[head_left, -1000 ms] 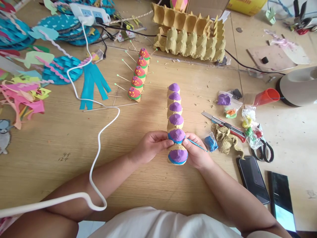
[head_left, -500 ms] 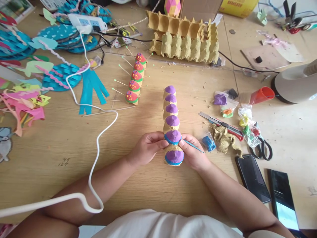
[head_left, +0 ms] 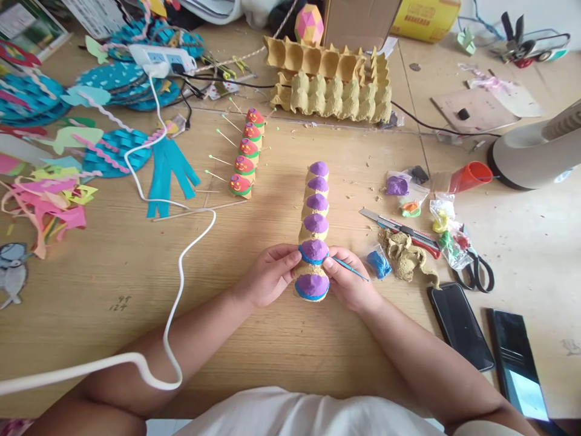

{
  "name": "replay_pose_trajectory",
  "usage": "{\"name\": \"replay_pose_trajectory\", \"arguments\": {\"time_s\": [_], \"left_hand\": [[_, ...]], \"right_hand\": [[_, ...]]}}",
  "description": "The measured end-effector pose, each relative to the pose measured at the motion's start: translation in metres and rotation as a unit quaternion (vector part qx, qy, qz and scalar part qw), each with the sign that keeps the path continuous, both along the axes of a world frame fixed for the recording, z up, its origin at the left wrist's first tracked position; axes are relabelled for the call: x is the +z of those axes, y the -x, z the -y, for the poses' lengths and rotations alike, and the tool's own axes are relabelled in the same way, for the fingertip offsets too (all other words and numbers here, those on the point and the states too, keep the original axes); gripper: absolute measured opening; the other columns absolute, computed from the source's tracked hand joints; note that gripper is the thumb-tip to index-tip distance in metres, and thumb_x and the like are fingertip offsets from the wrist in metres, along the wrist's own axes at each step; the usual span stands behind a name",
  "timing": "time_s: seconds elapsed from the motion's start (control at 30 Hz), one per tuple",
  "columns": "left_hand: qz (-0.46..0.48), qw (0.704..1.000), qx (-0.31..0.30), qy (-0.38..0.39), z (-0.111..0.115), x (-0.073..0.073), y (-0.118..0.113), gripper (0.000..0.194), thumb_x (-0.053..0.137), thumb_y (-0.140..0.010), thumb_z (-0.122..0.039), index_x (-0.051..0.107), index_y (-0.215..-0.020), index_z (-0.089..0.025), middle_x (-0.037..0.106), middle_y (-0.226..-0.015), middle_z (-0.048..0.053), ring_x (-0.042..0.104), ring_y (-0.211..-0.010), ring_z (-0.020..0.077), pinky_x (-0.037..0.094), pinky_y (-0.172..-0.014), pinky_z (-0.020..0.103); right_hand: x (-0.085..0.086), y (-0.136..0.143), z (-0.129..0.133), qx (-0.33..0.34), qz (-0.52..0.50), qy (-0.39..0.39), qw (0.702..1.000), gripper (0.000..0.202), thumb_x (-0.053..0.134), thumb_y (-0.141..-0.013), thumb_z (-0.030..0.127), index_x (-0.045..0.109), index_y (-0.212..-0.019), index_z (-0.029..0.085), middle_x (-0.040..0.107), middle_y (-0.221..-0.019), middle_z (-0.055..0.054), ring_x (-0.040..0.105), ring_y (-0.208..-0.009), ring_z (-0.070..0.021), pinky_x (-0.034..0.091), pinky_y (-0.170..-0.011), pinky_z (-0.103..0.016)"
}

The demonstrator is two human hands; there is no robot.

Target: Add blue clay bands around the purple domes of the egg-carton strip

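Carton strip (head_left: 315, 225) between hands (head_left: 272, 275) | second strip (head_left: 247, 151) behind left | scissors (head_left: 476, 268) right | egg cartons (head_left: 340, 97) behind

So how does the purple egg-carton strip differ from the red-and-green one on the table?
The purple egg-carton strip has six domes; the red-and-green egg-carton strip has five. Faces decorate the red-and-green egg-carton strip, while the purple egg-carton strip shows none. Green-tipped sticks jut from the red-and-green strip, not the purple one. Both are single rows.

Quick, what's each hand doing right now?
Left hand: closed, pinching the edge of the purple-capped carton strip.
Right hand: closed at the strip's opposite edge, with a thin blue piece in its grip.
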State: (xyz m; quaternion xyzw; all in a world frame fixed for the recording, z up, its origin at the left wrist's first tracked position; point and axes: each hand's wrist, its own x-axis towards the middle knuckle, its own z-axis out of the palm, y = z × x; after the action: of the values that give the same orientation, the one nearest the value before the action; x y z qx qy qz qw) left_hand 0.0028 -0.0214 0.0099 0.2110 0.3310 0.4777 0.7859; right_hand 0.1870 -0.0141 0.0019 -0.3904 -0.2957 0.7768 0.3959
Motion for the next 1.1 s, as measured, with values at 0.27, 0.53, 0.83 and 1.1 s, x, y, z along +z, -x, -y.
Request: {"name": "replay_pose_trajectory", "arguments": {"time_s": [0.27, 0.53, 0.83, 1.1], "left_hand": [[-0.002, 1.0, 0.023, -0.013, -0.005, 0.001, -0.003, 0.025, 0.088, -0.075, -0.037, 0.082, -0.09, -0.017, 0.08, -0.089, 0.006, 0.072, -0.083, 0.0178, 0.056, -0.08, 0.031], [-0.027, 0.998, 0.051, -0.024, -0.008, 0.006, -0.006, 0.032, 0.091, -0.07, -0.042, 0.081, -0.087, -0.016, 0.08, -0.088, 0.006, 0.07, -0.083, 0.0164, 0.055, -0.077, 0.028], [0.012, 0.999, 0.035, 0.005, -0.008, 0.011, -0.007, 0.037, 0.092, -0.07, -0.036, 0.078, -0.099, -0.016, 0.078, -0.093, 0.004, 0.069, -0.075, 0.0119, 0.055, -0.067, 0.022], [0.04, 0.999, 0.011, 0.007, -0.02, -0.004, -0.008, 0.03, 0.092, -0.071, -0.027, 0.078, -0.094, -0.015, 0.077, -0.086, 0.004, 0.069, -0.072, 0.0111, 0.055, -0.066, 0.021]], "right_hand": [[-0.006, -0.005, -0.004, 0.003, 0.055, -0.079, 0.995, 0.029, 0.08, -0.084, 0.048, 0.072, -0.089, 0.021, 0.058, -0.072, 0.003, 0.047, -0.065, -0.011, 0.042, -0.063, -0.026], [0.004, -0.003, -0.013, 0.005, 0.07, -0.124, 0.99, 0.028, 0.081, -0.082, 0.046, 0.069, -0.085, 0.021, 0.06, -0.077, 0.001, 0.049, -0.068, -0.0113, 0.044, -0.065, -0.025], [0.015, -0.008, -0.024, 0.034, 0.124, -0.154, 0.98, 0.036, 0.078, -0.082, 0.054, 0.067, -0.085, 0.02, 0.055, -0.072, 0.003, 0.046, -0.064, -0.0112, 0.041, -0.062, -0.026], [0.018, -0.01, -0.03, -0.093, 0.198, -0.183, 0.959, 0.05, 0.048, -0.096, 0.065, 0.069, -0.087, 0.02, 0.035, -0.054, 0.006, 0.03, -0.053, -0.0129, 0.025, -0.053, -0.028]]}}
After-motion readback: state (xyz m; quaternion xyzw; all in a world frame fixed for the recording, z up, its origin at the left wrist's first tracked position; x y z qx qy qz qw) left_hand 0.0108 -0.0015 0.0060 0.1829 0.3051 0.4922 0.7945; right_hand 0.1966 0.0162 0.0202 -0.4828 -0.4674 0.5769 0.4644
